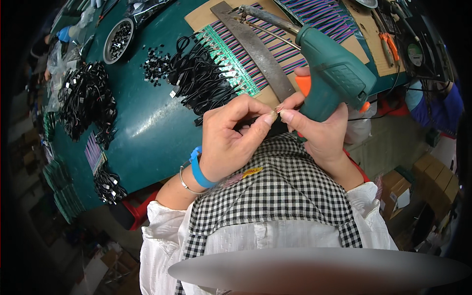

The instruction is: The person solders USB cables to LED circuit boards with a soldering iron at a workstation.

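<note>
My left hand (227, 132) is closed, thumb and forefinger pinched at a tiny piece between my hands, too small to name. My right hand (325, 135) wraps around the handle of a green soldering gun (337, 69) with an orange trigger. Its thumb and forefinger also meet my left fingertips. The gun's metal barrel points to the far left, above a flat metal bar (255, 51). Beneath that bar run rows of coloured wires (290, 60), joined to a strip of green circuit boards (227, 58). Black cables (196, 81) lie coiled beside the boards, left of my hands.
Small black connectors (156, 66) lie scattered on the green table (142, 125), near a metal bowl (118, 42) of similar parts. A large cable heap (86, 101) sits farther left. Orange-handled pliers (388, 48) rest at the far right. Cardboard boxes (396, 191) stand below on the right.
</note>
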A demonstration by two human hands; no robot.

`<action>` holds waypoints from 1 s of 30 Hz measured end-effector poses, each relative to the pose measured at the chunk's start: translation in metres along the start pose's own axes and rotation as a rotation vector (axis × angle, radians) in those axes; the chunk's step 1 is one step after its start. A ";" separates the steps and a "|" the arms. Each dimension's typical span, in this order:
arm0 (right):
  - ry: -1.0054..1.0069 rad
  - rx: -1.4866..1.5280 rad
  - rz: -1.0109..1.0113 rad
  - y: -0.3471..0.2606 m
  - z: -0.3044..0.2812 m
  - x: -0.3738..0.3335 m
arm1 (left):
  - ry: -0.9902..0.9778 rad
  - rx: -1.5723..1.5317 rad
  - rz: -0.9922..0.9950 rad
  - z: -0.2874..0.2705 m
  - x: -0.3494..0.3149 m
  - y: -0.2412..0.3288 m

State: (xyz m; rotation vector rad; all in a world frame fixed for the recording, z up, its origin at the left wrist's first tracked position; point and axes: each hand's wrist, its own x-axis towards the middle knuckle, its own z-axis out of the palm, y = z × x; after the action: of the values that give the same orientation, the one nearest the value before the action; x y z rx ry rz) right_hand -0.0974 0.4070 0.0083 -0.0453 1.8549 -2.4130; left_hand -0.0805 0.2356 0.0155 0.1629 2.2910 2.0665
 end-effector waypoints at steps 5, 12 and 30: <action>-0.030 -0.005 0.038 0.000 -0.001 -0.001 | 0.029 0.171 0.076 -0.001 0.002 0.006; -0.181 -0.254 -0.169 0.008 -0.011 -0.007 | -0.082 0.218 -0.038 -0.021 0.019 0.004; -0.176 -0.005 0.128 -0.017 -0.088 -0.052 | -0.294 0.671 -0.004 -0.047 0.063 0.001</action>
State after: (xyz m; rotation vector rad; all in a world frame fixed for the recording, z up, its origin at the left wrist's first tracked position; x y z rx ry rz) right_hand -0.0545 0.5011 0.0036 -0.1305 1.7312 -2.2412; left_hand -0.1478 0.1965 0.0230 0.4462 2.6606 1.0954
